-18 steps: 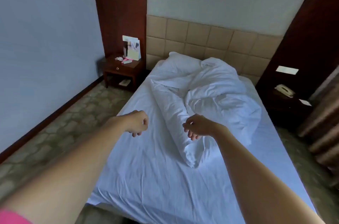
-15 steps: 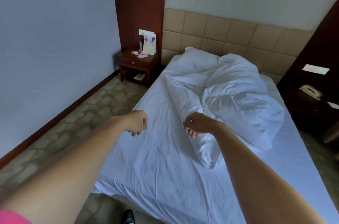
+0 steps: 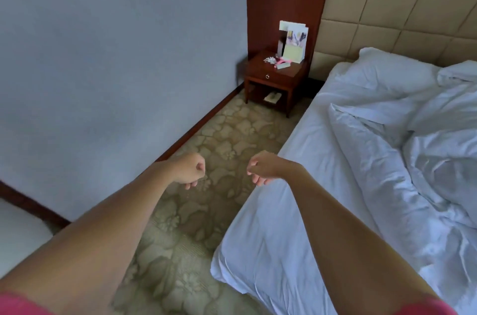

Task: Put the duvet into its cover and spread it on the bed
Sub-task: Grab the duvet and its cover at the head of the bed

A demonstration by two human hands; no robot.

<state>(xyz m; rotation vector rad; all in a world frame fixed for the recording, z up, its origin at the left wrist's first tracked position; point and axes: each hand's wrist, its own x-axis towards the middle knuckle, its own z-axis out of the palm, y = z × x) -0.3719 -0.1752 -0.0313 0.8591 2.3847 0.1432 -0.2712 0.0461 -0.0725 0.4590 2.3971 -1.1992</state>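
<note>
A crumpled white duvet point(image 3: 402, 159) lies heaped on the right part of the bed point(image 3: 271, 250), which has a white sheet. A white pillow point(image 3: 387, 74) rests against the padded headboard. Both my arms stretch forward. My left hand point(image 3: 189, 170) hovers over the carpet left of the bed, fingers curled into a loose fist, holding nothing. My right hand point(image 3: 262, 168) hangs above the bed's left edge, fingers curled downward, also holding nothing. Neither hand touches the bedding.
A wooden nightstand point(image 3: 273, 79) with cards and small items stands in the corner by the headboard point(image 3: 402, 20). Patterned carpet point(image 3: 206, 211) runs between the bed and the blue-grey wall point(image 3: 103, 69). A white surface point(image 3: 18, 232) shows at the lower left.
The view has swung left, so the bed now sits at the right and the floor under my hands. Both hands keep their curled pose, now over the bed's left edge and carpet.
</note>
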